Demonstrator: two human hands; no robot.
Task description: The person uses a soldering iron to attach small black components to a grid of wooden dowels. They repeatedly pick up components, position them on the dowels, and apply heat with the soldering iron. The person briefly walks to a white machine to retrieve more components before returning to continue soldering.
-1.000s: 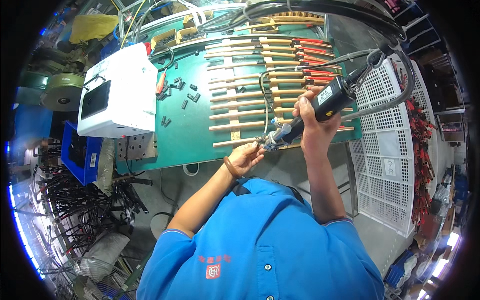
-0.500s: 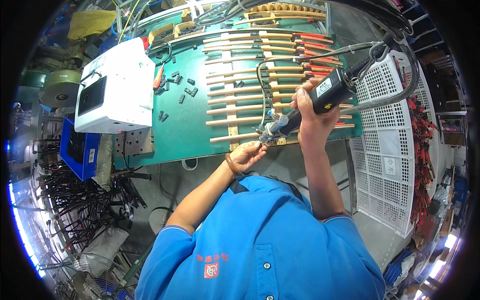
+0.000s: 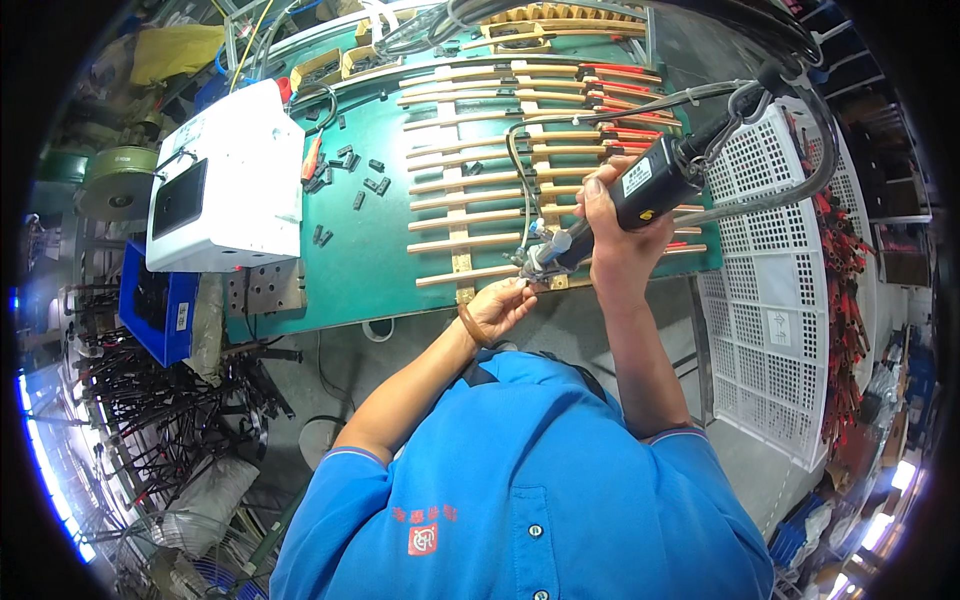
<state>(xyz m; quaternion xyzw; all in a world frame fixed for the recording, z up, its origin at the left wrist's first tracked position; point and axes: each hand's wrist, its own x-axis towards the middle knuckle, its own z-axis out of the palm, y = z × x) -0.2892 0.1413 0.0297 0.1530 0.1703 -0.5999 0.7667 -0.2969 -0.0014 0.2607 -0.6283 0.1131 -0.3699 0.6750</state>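
Observation:
My right hand (image 3: 622,235) is wrapped round the black body of a corded electric screwdriver (image 3: 655,185), tilted with its metal nose down and to the left. Beside that nose, at the near edge of the green table (image 3: 350,285), my left hand (image 3: 497,310) has its fingers closed in a pinch. Whatever they hold is too small and too hidden to make out. Several long wooden sticks (image 3: 465,274) with red and black parts at their right ends lie side by side across two pale wooden strips (image 3: 456,215). The nearest stick runs just beyond my left fingers.
Small black parts (image 3: 375,185) lie scattered left of the sticks, near a white machine (image 3: 235,175). A blue bin (image 3: 160,310) hangs at the table's left. White perforated crates (image 3: 765,300) stand at the right. Cables and a hose (image 3: 780,195) trail from the screwdriver; small boxes (image 3: 370,60) stand at the back.
Both hands stay almost in place, the screwdriver still held at the same spot with its nose by my left fingers. The view shifts slightly.

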